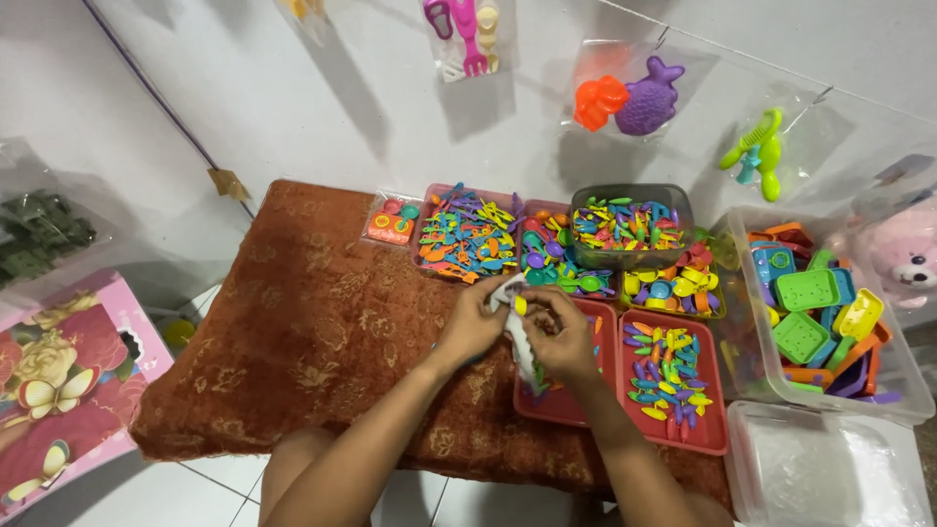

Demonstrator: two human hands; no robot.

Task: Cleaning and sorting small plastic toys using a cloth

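Left hand [475, 317]: pinched shut on clear plastic bag [519, 337].
Right hand [564, 337]: fingers closed around the bag too.
Risk: loose grip could spill small pieces beside red tray [673, 434].

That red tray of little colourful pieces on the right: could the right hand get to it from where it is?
Probably yes. The red tray lies open-topped right beside the right hand, with nothing between them. That hand, though, shares a clear plastic bag with the left hand.

wall: pale grey [322, 107], toy packets hung on it
floor: white tiles [146, 493]
furniture: low table under a rust-brown patterned cloth [293, 332]
left: pink flowered box [59, 381]
light: soft, with faint shadows behind the hung packets
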